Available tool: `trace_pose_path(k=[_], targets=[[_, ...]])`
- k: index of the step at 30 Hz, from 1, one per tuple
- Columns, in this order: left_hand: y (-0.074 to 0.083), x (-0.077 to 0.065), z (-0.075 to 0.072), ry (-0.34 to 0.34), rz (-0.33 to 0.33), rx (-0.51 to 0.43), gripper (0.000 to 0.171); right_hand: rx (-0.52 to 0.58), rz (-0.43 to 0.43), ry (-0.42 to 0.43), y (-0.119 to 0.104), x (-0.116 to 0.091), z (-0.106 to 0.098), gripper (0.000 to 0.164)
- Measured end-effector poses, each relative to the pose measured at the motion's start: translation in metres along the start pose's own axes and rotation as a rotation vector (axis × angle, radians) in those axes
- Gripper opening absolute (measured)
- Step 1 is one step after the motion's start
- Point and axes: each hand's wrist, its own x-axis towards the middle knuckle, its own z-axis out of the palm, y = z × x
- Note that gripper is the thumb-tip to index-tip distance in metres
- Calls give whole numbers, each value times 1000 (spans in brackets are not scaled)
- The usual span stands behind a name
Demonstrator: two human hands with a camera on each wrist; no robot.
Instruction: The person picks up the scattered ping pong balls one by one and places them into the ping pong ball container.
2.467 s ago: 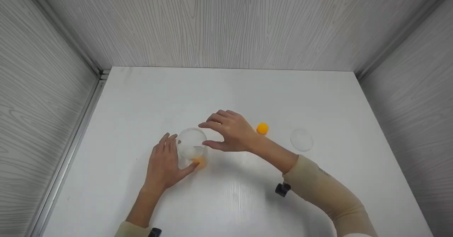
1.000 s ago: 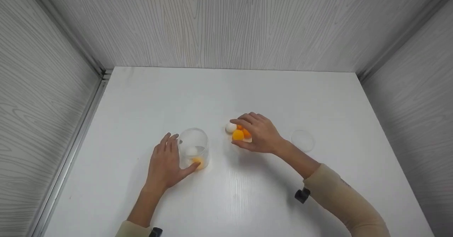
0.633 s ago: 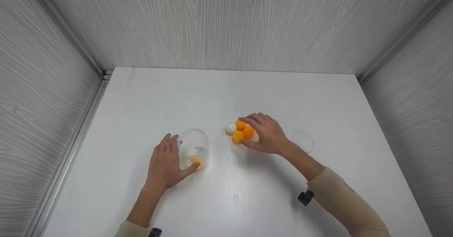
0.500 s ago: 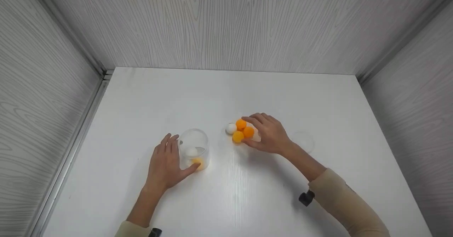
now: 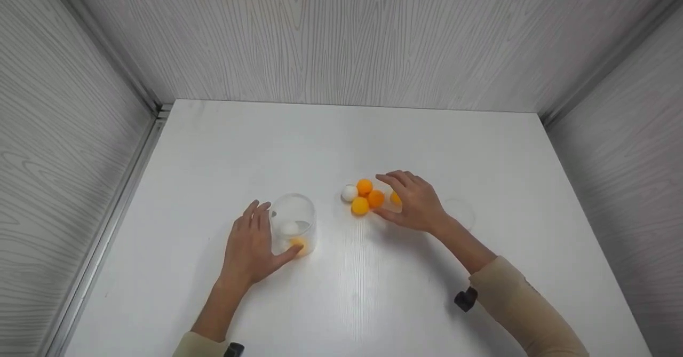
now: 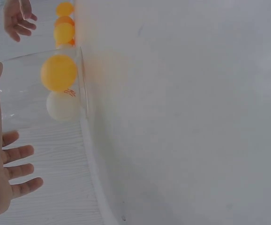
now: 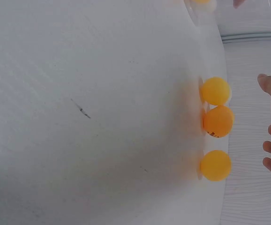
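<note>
In the head view my left hand (image 5: pixel 248 245) holds a clear plastic cylinder-shaped container (image 5: pixel 293 203), thumb across its near side and fingers along its left. Inside lie an orange ping-pong ball (image 6: pixel 59 73) and a white ping-pong ball (image 6: pixel 61 106), seen through the wall in the left wrist view. My right hand (image 5: pixel 413 202) hovers, thumb and fingers apart and holding nothing, just right of a cluster of balls: a white ball (image 5: pixel 349 193) and several orange balls (image 5: pixel 375 198). Another orange ball (image 5: pixel 395 198) shows partly behind the right hand.
A thin clear round disc (image 5: pixel 458 214) lies on the white table (image 5: pixel 341 303), right of the right hand and partly behind its wrist. Pale wood-grain panels (image 5: pixel 347 37) close in the back and both sides.
My right hand has gone from the container's rim to the ball cluster, then drifted right, uncovering more balls. A white ball now shows plainly in the container. The left hand stays put.
</note>
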Motion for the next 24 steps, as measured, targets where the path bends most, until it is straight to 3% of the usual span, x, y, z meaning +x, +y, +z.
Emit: trace_pose_path(k=[6, 16, 24], targets=[[0, 0, 0, -11, -3, -3, 101, -41, 24, -29, 10, -7, 2, 69], [-1, -1, 1, 15, 15, -4, 101, -77, 136, -160, 25, -20, 9, 66], [0, -1, 0, 15, 14, 0, 100, -96, 176, -174, 32, -25, 12, 65]])
